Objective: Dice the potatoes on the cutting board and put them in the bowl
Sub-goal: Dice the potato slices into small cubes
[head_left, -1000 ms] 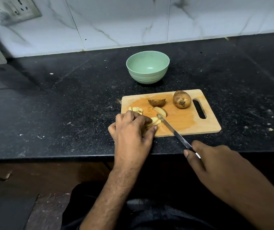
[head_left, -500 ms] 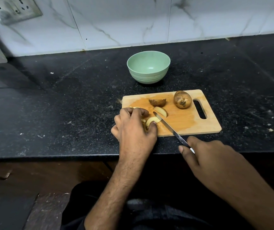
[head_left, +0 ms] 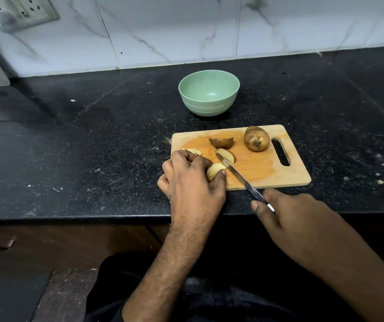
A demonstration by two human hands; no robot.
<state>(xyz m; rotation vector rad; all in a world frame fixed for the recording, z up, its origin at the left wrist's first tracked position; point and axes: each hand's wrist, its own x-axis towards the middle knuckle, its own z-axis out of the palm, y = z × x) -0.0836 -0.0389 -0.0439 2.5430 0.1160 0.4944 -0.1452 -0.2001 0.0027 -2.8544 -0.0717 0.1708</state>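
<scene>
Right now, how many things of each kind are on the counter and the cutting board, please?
Whole potato: 1
Large cut potato pieces: 3
Pile of small potato bits: 1
Knife: 1
Green bowl: 1
Wooden cutting board: 1
Total: 8

You are looking at a dim, unevenly lit scene. The white tiled wall catches most of the light, while the black countertop swallows it and shows only dull speckle. The bowl casts a soft shadow to its right. Below the counter edge everything sinks into near darkness. The wide lens bends the wall's lines near the edges, and the corners go soft.
</scene>
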